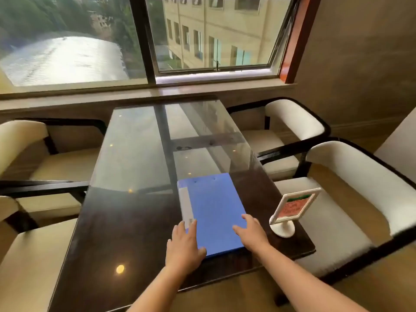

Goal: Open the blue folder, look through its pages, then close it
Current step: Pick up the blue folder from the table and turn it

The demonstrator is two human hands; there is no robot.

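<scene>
Two hands lay flat on the closed blue folder (213, 210): left hand (183, 243) at its near spine corner, right hand (252, 233) at its near free edge, fingers apart, grasping nothing. Beyond the folder stretched the glossy table (135, 165). Opening seemed not begun; next, lift the cover.

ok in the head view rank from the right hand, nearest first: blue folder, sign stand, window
1. blue folder: under the right hand, touching it.
2. sign stand: just to the right, near the table's right edge.
3. window: far wall, beyond the table.
</scene>
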